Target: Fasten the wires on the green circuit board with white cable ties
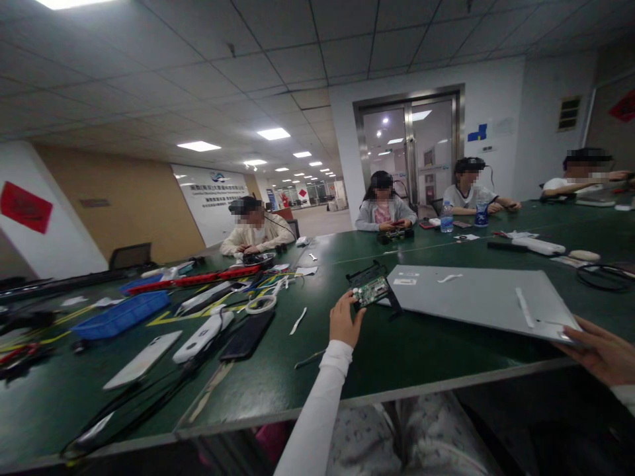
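Observation:
My left hand [344,320] has its fingers closed on the left edge of a green circuit board [373,293]. A black plastic frame [366,272] surrounds part of that board, and both sit at the left end of a flat grey panel [476,301]. My right hand [602,350] grips the panel's near right corner, its thumb side on top. Two white strips lie on the panel, one of them a long strip [524,308] near the right hand. How the frame joins the panel cannot be made out.
On the green table [278,377], left, are a blue tray [122,315], a white phone [143,359], a dark phone [248,335], a white device [203,337], a tape roll [260,304] and cables. Bottles [446,217] stand at the back; several people sit opposite.

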A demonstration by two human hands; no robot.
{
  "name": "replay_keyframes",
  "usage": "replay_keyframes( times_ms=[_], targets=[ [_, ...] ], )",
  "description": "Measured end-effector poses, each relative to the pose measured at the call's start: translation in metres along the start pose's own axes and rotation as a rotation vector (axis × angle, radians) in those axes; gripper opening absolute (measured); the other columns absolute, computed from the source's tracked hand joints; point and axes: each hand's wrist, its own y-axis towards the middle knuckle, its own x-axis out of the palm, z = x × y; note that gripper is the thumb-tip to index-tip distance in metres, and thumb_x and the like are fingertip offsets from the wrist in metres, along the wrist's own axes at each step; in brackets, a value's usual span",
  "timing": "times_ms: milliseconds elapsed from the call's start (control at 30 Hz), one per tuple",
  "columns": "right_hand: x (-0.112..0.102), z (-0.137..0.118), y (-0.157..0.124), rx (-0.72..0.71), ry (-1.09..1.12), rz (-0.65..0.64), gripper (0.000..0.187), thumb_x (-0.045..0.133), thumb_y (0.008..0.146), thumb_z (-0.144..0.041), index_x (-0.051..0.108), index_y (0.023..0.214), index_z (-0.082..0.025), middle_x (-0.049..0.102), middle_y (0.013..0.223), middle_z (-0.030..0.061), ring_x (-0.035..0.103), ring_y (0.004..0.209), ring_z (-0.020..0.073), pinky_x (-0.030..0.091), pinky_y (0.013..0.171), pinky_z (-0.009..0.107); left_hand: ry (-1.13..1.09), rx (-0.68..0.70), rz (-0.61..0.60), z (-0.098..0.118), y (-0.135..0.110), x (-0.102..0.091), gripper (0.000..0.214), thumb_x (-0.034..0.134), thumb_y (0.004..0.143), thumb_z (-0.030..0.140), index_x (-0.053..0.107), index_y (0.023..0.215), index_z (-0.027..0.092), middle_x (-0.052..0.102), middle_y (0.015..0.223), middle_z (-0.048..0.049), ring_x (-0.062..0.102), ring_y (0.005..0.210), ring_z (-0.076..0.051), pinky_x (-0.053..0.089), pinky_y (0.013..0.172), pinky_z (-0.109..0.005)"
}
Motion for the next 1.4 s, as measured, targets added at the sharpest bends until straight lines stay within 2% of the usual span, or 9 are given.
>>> replay_keyframes(
  times_ms=[167, 300, 500, 600, 733, 900, 1000, 1200, 1400],
  targets=[
    [0.052, 0.009, 0.0, 0.048, 0.011, -0.126, 0.057, 0.061, 0.06, -0.005, 0.046, 0.111, -0.026, 0.06, 0.102, 0.0026, 0.058, 0.089, 0.0205, 0.051, 0.078, 0.034, -0.013, 0.061, 0.052, 0.0, -0.002, 0.0, 0.024, 0.047, 0.077, 0.03, 0.045, 0.097, 0.018, 0.048, 0.116, -0.0099, 0.044, 0.107, -0.02, 0.037, 0.083, -0.036],
    [0.089, 0.011, -0.007, 0.093, -0.04, -0.235, 0.057, 0.061, 0.062, -0.005, 0.045, 0.112, -0.025, 0.061, 0.098, 0.0032, 0.059, 0.084, 0.0195, 0.054, 0.072, 0.031, -0.021, 0.095, 0.072, 0.002, -0.002, -0.002, 0.025, 0.048, 0.076, 0.031, 0.045, 0.098, 0.018, 0.048, 0.116, -0.0103, 0.044, 0.107, -0.021, 0.037, 0.083, -0.035],
    [0.128, 0.014, -0.009, 0.166, -0.111, -0.353, 0.056, 0.061, 0.064, -0.008, 0.043, 0.115, -0.022, 0.062, 0.097, 0.0058, 0.061, 0.08, 0.0185, 0.055, 0.069, 0.029, -0.034, 0.099, 0.096, 0.004, -0.003, -0.003, 0.026, 0.047, 0.077, 0.031, 0.044, 0.099, 0.017, 0.048, 0.116, -0.011, 0.043, 0.107, -0.021, 0.036, 0.083, -0.036],
    [0.135, 0.017, -0.004, 0.203, -0.14, -0.382, 0.054, 0.06, 0.065, -0.009, 0.043, 0.115, -0.021, 0.062, 0.095, 0.006, 0.061, 0.078, 0.0172, 0.054, 0.07, 0.028, -0.031, 0.096, 0.077, 0.006, -0.004, -0.005, 0.026, 0.046, 0.078, 0.031, 0.043, 0.099, 0.018, 0.047, 0.116, -0.0103, 0.043, 0.107, -0.02, 0.036, 0.084, -0.036],
    [0.132, 0.015, 0.007, 0.25, -0.196, -0.408, 0.052, 0.06, 0.065, -0.01, 0.044, 0.113, -0.022, 0.063, 0.093, 0.0048, 0.061, 0.077, 0.0155, 0.053, 0.07, 0.026, -0.028, 0.094, 0.054, 0.008, -0.005, -0.006, 0.025, 0.045, 0.078, 0.032, 0.044, 0.099, 0.017, 0.047, 0.117, -0.0101, 0.043, 0.106, -0.02, 0.036, 0.085, -0.036],
    [0.127, 0.006, 0.015, 0.263, -0.332, -0.514, 0.033, 0.056, 0.068, -0.014, 0.055, 0.101, -0.014, 0.063, 0.093, 0.0087, 0.06, 0.083, 0.0172, 0.049, 0.076, 0.026, -0.018, 0.109, 0.011, 0.009, -0.006, -0.002, 0.026, 0.045, 0.078, 0.033, 0.044, 0.099, 0.017, 0.048, 0.116, -0.0099, 0.043, 0.106, -0.02, 0.035, 0.085, -0.037],
    [0.128, 0.001, 0.016, 0.26, -0.416, -0.574, 0.028, 0.057, 0.068, -0.018, 0.057, 0.095, -0.011, 0.062, 0.094, 0.0113, 0.058, 0.088, 0.0185, 0.047, 0.079, 0.028, -0.011, 0.118, -0.001, 0.009, -0.006, -0.001, 0.025, 0.045, 0.078, 0.034, 0.045, 0.098, 0.018, 0.048, 0.116, -0.0101, 0.044, 0.106, -0.02, 0.035, 0.085, -0.037],
    [0.136, -0.008, 0.016, 0.31, -0.603, -0.608, 0.028, 0.063, 0.064, -0.029, 0.055, 0.085, -0.013, 0.062, 0.089, 0.0117, 0.059, 0.081, 0.0174, 0.049, 0.069, 0.027, -0.012, 0.135, 0.002, 0.009, -0.006, -0.003, 0.025, 0.045, 0.078, 0.033, 0.045, 0.099, 0.018, 0.048, 0.116, -0.0103, 0.043, 0.107, -0.02, 0.035, 0.085, -0.037],
    [0.155, -0.018, 0.019, 0.326, -0.733, -0.567, 0.032, 0.063, 0.063, -0.035, 0.052, 0.081, -0.012, 0.062, 0.082, 0.0112, 0.06, 0.07, 0.0158, 0.049, 0.057, 0.024, -0.017, 0.139, 0.019, 0.01, -0.006, -0.003, 0.026, 0.045, 0.078, 0.032, 0.044, 0.099, 0.018, 0.048, 0.115, -0.0104, 0.044, 0.106, -0.02, 0.035, 0.085, -0.037]
  ],
)
